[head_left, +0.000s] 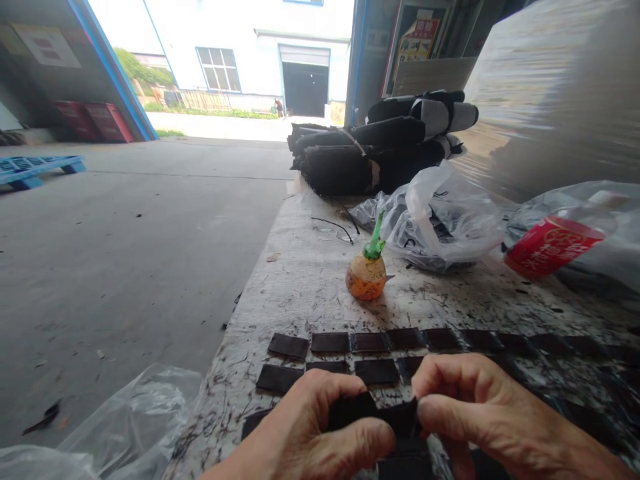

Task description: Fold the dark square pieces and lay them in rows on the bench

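Note:
Low over the front of the table, my left hand (320, 427) grips a piece of black fabric (353, 413) between thumb and fingers. My right hand (470, 400) pinches the same fabric's right edge with thumb and forefinger. Around and beyond the hands, flat black rectangular pieces (330, 343) lie in rows, some partly covered by my hands. Behind the rows stands a small bottle with orange glue-like liquid (367, 287) and a green nozzle (375, 243), upright and smeared with dark marks.
The stained table (280, 267) carries rolled black fabric bundles (370, 167), a clear plastic bag (445, 220) and a red-labelled bottle (555, 245). Plastic sheeting (135, 413) hangs at the left edge. A blue pallet (40, 168) lies on the floor; a wrapped stack (560, 100) stands right.

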`<action>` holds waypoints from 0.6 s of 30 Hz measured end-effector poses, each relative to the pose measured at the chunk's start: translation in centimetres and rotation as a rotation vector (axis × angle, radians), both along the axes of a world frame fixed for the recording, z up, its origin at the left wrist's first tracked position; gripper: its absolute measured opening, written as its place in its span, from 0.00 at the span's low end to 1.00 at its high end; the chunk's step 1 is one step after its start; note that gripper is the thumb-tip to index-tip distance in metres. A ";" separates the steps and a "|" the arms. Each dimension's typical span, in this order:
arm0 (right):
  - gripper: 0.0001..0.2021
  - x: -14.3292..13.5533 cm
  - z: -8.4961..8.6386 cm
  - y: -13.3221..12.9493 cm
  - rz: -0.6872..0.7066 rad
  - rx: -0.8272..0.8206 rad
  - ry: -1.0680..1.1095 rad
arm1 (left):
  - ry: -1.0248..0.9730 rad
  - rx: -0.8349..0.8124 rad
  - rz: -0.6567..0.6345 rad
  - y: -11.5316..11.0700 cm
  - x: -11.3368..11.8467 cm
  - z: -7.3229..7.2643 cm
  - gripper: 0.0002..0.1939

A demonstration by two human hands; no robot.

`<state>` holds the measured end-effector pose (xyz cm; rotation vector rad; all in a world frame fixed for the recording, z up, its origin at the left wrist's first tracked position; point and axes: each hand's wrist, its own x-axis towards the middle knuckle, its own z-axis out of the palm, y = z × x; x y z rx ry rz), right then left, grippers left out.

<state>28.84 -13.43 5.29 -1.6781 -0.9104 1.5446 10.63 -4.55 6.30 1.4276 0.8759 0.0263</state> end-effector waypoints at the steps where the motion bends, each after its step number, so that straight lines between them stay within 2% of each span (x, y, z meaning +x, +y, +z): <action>1: 0.04 0.2 -0.1 0.0 0.004 0.014 0.004 | 0.003 0.020 -0.007 0.0 -0.1 0.0 0.08; 7: 0.03 0.1 -0.3 0.5 0.008 0.026 0.016 | 0.110 0.079 -0.022 0.6 0.2 -0.5 0.10; 15: 0.01 -1.0 -0.4 0.6 0.013 -0.060 -0.068 | -0.060 0.126 -0.097 0.1 0.3 0.1 0.12; 18: 0.01 -0.9 -0.1 0.4 0.013 -0.056 -0.036 | -0.053 0.136 -0.085 0.0 0.6 -0.2 0.08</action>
